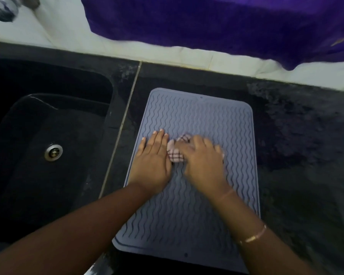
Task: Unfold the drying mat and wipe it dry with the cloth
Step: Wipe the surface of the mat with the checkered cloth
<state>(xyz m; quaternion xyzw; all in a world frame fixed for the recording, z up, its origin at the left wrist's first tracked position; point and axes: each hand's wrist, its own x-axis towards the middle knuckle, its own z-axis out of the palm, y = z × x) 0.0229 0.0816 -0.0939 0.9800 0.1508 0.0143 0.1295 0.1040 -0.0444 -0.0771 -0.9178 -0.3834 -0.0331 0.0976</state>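
The mat (197, 116) lies unfolded and flat, its long axis running straight away from the person, so it stretches both beyond the fingertips and back under the wrists. The cloth (176, 153) is bunched into a small checked wad about halfway along the mat. It sits under the fingers of the right hand (204, 161) and pokes out on that hand's thumb side. The right hand is blurred, but its fingers look bent down over the wad and clamped on it, palm pressing it to the ridged surface. The left hand (153, 159) lies just beside the cloth, touching it along the thumb edge, with its fingers straight and together, flat on the mat near the mat's left border. It holds nothing and, I judge, only pins the mat in place. The unfolding looks done and the wiping is under way. The next stroke turns on the long axis: the far half of the mat lies ahead of the right hand's fingertips and the near half behind its wrist, so the cloth should travel forward or back along that line, with the right hand the one to carry it. Whether any patch is wet cannot be told. Out past the left hand's little finger is the dark sink (99, 124). Past the right hand spreads the black counter (296, 135), and well beyond both sets of fingertips hangs purple fabric (207, 20).
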